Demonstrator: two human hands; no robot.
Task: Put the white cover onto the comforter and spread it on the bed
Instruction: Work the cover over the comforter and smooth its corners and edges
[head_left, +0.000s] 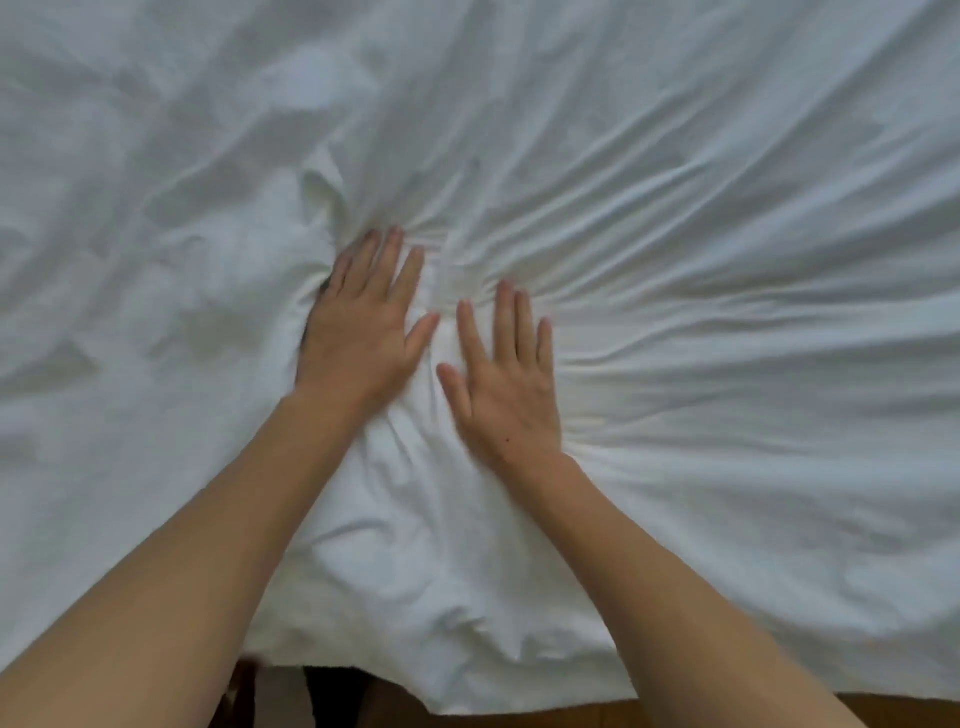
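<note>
Open white cover (675, 208) all round; only soft creases and a bunched ridge (322, 192), possibly raised, lie ahead.

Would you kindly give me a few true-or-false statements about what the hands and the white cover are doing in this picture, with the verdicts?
1. Both hands lie flat on the white cover, fingers straight. True.
2. The left hand grips a bunched corner of the cover in a fist. False: its fingers are extended and press on the fabric.
3. Creases fan out to the right from the right hand. True.
4. The two hands are stacked one over the other. False: they lie side by side, apart.
5. The cover's near edge hangs over a wooden floor. True.
</note>
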